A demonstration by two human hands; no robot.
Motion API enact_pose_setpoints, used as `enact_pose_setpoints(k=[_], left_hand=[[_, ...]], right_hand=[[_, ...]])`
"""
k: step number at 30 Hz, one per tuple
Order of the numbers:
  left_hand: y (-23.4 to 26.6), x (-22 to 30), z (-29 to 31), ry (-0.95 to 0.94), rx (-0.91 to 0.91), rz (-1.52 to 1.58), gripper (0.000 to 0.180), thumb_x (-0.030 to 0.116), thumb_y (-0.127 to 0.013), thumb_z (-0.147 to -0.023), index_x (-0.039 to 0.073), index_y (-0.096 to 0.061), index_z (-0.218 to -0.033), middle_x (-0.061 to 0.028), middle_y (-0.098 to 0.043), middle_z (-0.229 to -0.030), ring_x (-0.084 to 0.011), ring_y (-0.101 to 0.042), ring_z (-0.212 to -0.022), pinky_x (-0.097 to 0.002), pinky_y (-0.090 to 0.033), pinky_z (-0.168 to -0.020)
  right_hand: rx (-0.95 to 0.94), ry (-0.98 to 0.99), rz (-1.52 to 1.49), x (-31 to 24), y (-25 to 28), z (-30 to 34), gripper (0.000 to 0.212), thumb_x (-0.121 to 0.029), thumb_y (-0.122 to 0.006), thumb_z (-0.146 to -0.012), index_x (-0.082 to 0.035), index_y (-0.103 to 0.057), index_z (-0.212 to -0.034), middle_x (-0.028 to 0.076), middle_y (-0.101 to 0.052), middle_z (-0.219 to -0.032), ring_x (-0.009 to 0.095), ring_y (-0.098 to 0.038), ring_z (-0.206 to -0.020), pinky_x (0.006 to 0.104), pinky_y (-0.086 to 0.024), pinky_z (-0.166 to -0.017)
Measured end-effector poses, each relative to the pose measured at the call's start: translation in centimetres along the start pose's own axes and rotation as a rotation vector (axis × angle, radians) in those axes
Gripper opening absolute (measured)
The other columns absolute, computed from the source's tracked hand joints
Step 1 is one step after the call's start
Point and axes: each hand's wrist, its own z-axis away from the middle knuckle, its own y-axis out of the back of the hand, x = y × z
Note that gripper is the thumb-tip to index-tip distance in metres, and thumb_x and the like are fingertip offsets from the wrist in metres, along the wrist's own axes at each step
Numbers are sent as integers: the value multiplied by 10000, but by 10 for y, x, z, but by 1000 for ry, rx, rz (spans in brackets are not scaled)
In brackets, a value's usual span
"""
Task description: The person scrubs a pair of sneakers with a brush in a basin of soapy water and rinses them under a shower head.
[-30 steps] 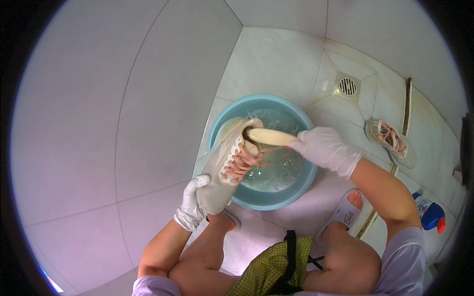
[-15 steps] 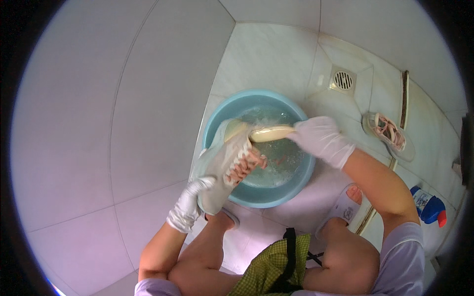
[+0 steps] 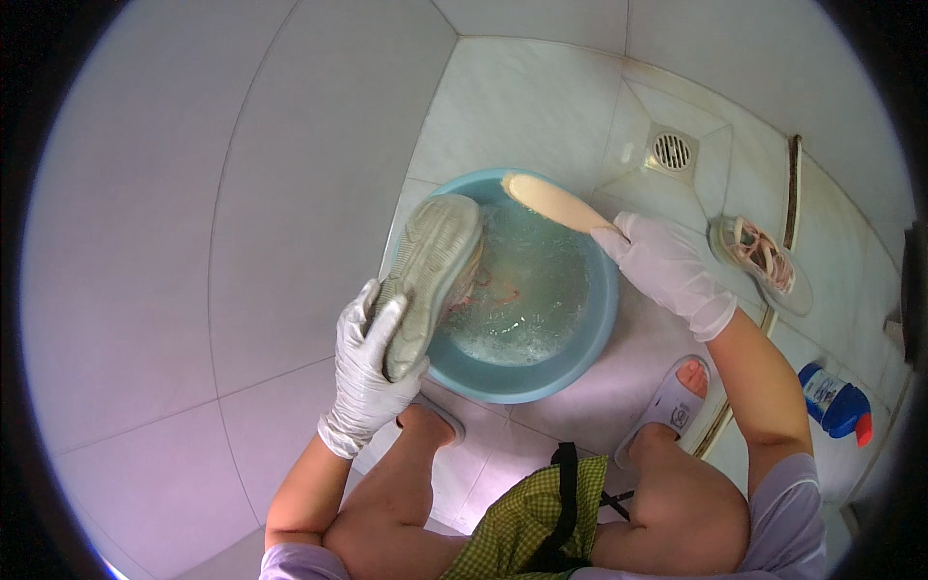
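My left hand (image 3: 372, 372), in a white glove, grips a pale sneaker (image 3: 430, 266) near one end. Its grey-green ridged sole faces up, and pink laces dangle toward the water. In my gloved right hand (image 3: 667, 266) is the handle of a cream-coloured scrub brush (image 3: 556, 203). The brush is held apart from the sneaker, over the far right part of a round blue basin (image 3: 607, 319); its bristles barely show. Cloudy, foamy water (image 3: 532, 290) fills the basin beneath both.
A second sneaker (image 3: 764, 261) with pink laces lies on the tiles at the right. Nearer, a blue bottle with a red cap (image 3: 836, 404) lies on its side. A floor drain (image 3: 672, 152) sits beyond the basin. The tiled wall (image 3: 290, 222) rises close on the left.
The sneaker has been turned over, from laces up to sole up. The brush has come away from the shoe opening, swinging farther off and to the right.
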Motion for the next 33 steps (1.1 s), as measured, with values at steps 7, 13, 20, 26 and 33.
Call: enact_pose_setpoints(k=[7, 13, 20, 26, 33], left_hand=[[-32, -38, -18, 868, -474, 1873, 737, 309, -680, -820, 65, -356, -1434, -210, -466, -1379, -361, -520, -1210, -438, -439, -1038], [-115, -77, -39, 1111, -653, 1718, 597, 352, -638, -873, 12, -470, -1334, -232, -540, -1295, -335, -622, -1062, -412, -504, -951], [-118, -18, -95, -88, -196, 197, 672, 384, -746, -772, 45, -515, -1304, -185, -545, -1294, -359, -511, -1198, -445, -404, -1011], [-143, -4, -83, -323, -308, -202, 873, 378, -827, -644, 156, -449, -1399, -185, -454, -1407, -409, -466, -1260, -471, -380, -1053], [-187, -62, -61, 504, -416, 953, 703, 257, -697, -886, 87, -353, -1476, -89, -530, -1347, -177, -494, -1214, -279, -361, -1045]], right_hand=[[-54, -45, -441, 1, -20, -11, 552, -452, -567, -922, 58, -593, -1129, 238, -653, -882, 364, -647, -853, 418, -481, -775], [-151, -70, -474, 11, -38, -17, 437, -312, -556, -934, 45, -570, -1186, 206, -663, -884, 306, -651, -802, 392, -487, -728], [-218, -254, -698, 11, -33, -7, 384, -220, -519, -951, 25, -547, -1245, 81, -624, -813, 150, -563, -611, 310, -472, -584], [-239, -174, -691, -6, -30, -1, 415, -218, -506, -957, 7, -520, -1305, 80, -616, -821, 136, -545, -601, 296, -471, -573], [-278, 51, -251, -6, -61, 3, 444, -207, -479, -948, -11, -481, -1347, 228, -654, -995, 385, -623, -942, 453, -473, -838]])
